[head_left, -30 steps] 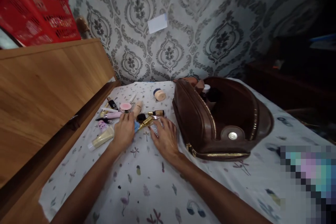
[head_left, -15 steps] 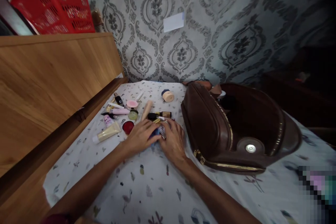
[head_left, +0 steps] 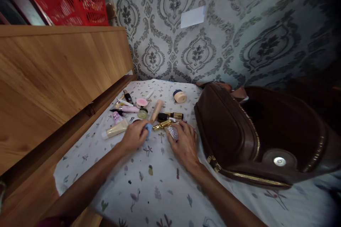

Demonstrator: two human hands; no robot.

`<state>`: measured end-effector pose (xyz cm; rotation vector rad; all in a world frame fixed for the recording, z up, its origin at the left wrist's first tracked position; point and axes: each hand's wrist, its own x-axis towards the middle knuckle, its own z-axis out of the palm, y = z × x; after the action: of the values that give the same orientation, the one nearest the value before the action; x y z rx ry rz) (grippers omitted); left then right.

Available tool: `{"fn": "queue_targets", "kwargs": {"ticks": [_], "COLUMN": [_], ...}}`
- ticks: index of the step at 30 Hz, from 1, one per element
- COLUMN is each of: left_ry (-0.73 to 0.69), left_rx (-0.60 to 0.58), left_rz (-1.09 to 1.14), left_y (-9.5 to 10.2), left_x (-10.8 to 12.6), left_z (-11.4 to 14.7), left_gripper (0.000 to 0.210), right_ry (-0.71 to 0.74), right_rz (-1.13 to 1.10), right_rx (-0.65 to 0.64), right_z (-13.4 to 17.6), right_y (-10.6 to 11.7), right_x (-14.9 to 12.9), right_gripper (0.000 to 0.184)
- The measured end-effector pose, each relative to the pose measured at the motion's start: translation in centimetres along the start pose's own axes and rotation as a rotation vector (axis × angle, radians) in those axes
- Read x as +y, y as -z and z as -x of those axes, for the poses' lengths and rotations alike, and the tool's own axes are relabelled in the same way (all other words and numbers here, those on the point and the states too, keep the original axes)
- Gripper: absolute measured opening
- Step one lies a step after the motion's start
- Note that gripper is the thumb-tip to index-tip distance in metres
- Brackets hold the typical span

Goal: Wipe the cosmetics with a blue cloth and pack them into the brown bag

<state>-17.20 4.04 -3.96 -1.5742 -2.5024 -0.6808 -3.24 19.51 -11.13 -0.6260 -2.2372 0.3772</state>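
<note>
My left hand [head_left: 135, 135] is closed, thumb and fingers pinching a small light-blue thing [head_left: 148, 131] whose kind I cannot make out. My right hand [head_left: 184, 145] curls over a glittery silver item [head_left: 173, 133], partly hidden by the fingers. Between the hands lies a gold tube [head_left: 162, 125]. Just beyond are a black-and-gold tube [head_left: 174, 115], a black rounded piece [head_left: 162, 116] and a beige tube [head_left: 157, 110]. A cream squeeze tube [head_left: 115, 129] rests left of my left hand, and a greenish jar [head_left: 142, 113] sits behind it.
A brown handbag [head_left: 221, 124] gapes open at the right. Other cosmetics, including a pink compact [head_left: 141, 103] and a navy-lidded jar [head_left: 180, 96], lie on the patterned cloth [head_left: 154, 184]. A wooden panel [head_left: 66, 67] borders the left, with a red basket [head_left: 80, 0] above.
My hands have moved apart, the left carrying the blue thing leftward from beside the silver item. The gold tube between them shows more fully. The camera view has shifted slightly.
</note>
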Motion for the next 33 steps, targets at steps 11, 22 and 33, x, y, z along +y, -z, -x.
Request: {"fn": "queue_targets", "kwargs": {"ticks": [11,22,33], "left_ry": [0.489,0.214,0.266], "left_rx": [0.120,0.026,0.078], "left_rz": [-0.116,0.284,-0.050], "left_y": [3.2,3.4,6.8], "left_x": [-11.7,-11.7,-12.5], "left_z": [-6.0,-4.9,-0.9], "left_gripper": [0.026,0.051,0.040], "right_ry": [0.003,-0.012,0.004], "right_rz": [0.006,-0.012,-0.017], "right_rx": [-0.002,0.010,0.023], "right_z": [0.0,0.0,0.0], "right_y": [0.1,0.0,-0.1], "right_x": [0.0,-0.2,-0.2], "right_gripper": [0.028,0.027,0.026]}}
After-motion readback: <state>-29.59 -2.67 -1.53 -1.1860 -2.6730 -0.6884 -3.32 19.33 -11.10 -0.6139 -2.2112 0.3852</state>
